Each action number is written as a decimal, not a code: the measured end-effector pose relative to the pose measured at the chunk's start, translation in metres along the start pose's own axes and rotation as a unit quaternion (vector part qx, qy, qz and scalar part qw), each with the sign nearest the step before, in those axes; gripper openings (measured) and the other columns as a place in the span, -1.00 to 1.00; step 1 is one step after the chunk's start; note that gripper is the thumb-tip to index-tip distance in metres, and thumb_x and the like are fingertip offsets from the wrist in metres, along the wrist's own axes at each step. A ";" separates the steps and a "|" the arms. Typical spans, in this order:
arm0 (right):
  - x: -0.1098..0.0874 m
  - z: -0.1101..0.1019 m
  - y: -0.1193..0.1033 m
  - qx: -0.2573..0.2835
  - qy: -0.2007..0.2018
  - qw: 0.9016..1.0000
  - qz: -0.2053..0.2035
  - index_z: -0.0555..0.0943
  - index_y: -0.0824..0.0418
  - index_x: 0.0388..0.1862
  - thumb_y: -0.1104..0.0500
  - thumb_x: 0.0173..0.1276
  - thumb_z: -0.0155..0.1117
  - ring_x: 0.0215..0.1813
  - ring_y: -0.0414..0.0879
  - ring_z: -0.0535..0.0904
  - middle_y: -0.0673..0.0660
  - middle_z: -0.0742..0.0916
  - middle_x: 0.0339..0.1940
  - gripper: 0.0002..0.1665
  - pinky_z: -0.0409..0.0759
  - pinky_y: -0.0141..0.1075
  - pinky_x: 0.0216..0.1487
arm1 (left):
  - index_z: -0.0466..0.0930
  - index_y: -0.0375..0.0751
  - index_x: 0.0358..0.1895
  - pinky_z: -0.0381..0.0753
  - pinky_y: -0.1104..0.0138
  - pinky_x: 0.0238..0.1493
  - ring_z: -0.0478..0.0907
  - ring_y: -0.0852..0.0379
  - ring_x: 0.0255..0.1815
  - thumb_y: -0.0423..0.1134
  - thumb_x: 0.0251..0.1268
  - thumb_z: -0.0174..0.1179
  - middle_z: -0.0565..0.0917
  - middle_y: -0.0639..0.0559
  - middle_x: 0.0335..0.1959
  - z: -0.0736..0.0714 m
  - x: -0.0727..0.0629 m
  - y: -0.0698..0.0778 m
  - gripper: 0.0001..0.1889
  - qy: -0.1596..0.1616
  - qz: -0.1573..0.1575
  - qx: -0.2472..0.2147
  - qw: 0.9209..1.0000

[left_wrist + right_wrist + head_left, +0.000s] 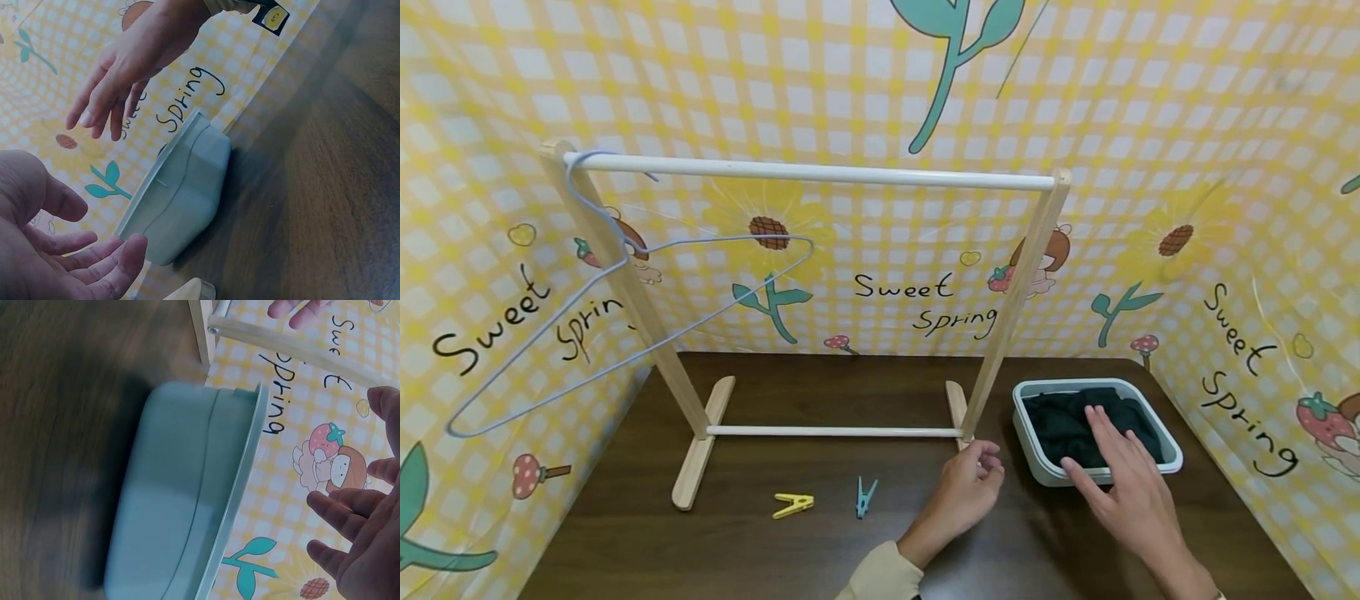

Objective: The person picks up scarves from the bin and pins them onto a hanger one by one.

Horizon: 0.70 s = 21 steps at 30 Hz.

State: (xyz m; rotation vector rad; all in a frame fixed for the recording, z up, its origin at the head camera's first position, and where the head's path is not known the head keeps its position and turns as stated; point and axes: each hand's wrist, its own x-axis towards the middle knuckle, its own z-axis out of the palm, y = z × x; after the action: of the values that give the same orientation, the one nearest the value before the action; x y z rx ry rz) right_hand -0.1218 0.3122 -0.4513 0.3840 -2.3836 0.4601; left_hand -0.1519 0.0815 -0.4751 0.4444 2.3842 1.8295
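Dark green cloth (1060,421) lies bunched inside a pale blue-green plastic basin (1051,477) at the right of the table. Over the basin's near rim is my right hand (1131,492), fingers spread, nothing held; the right wrist view shows it above the rim. My left hand (966,492) hovers left of the basin, by the rack's right foot, with loosely bent fingers and nothing in them. A light blue wire hanger (700,242) hangs at the left end of the white top bar (820,172). A yellow clothespin (793,504) and a blue clothespin (865,497) lie on the table.
The wooden rack (1011,308) stands across the middle of the dark wooden table (752,567), its lower white rod (835,432) near the tabletop. Yellow checked cloth walls (880,250) with printed flowers enclose the back and sides.
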 end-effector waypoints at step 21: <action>0.002 -0.007 0.022 -0.003 0.002 0.998 0.057 0.36 0.13 0.55 0.04 0.26 0.50 0.24 0.44 0.54 0.33 0.55 0.42 -0.10 -0.03 -0.50 0.61 | 0.61 -0.17 0.10 0.57 0.39 -0.06 0.58 0.32 -0.17 -0.25 0.45 0.08 0.70 0.10 -0.11 0.017 0.014 0.001 -0.74 -0.011 -0.030 -0.009 0.999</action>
State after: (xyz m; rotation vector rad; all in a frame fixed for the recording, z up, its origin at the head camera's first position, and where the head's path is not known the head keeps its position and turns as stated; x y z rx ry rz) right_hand -0.1278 0.3345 -0.4492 0.2440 -2.4111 0.5050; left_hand -0.1606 0.1019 -0.4778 0.3856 2.3382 1.8103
